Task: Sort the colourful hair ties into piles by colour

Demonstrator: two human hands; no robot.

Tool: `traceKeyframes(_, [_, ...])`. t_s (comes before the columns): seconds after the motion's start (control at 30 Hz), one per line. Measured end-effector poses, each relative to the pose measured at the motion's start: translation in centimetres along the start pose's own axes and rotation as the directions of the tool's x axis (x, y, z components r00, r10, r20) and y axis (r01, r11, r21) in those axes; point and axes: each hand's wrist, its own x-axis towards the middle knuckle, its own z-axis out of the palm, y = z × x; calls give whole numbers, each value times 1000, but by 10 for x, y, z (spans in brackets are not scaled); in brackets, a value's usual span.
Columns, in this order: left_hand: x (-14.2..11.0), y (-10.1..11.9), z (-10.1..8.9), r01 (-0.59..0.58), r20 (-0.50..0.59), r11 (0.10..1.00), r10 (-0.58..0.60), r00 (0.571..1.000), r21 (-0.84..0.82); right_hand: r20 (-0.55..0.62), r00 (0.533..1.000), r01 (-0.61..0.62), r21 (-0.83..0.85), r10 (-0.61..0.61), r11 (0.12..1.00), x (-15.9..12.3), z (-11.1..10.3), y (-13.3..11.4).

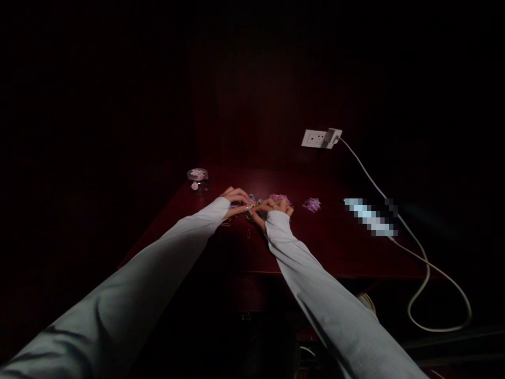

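Observation:
My left hand (235, 198) and my right hand (275, 208) meet fingertip to fingertip low over the dark red table. The thumbs and index fingers of both are pinched close together; whatever is between them is too small to make out. Small coloured pieces (251, 198), bluish and yellowish, lie just behind the fingertips, partly hidden. Beyond my right hand is a heap of pink pieces (281, 198), and to its right a heap of purple pieces (312, 205). A single paper clip (248, 233) lies nearer the front, with other paper clips (226, 224) below my left hand.
At the back left stands a clear round container (197, 175) with pinkish pieces. A bright pixelated device (369, 217) lies on the right, its white cable (428, 263) looping past the table (335, 258) to a charger (332, 137) in the wall socket (313, 138).

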Motion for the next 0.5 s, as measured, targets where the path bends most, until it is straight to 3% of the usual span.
traceKeyframes(0.5, [-2,-6,3,-25,-37,999,26,999,30,8,1000,-8,10,7,1000,-3,-6,1])
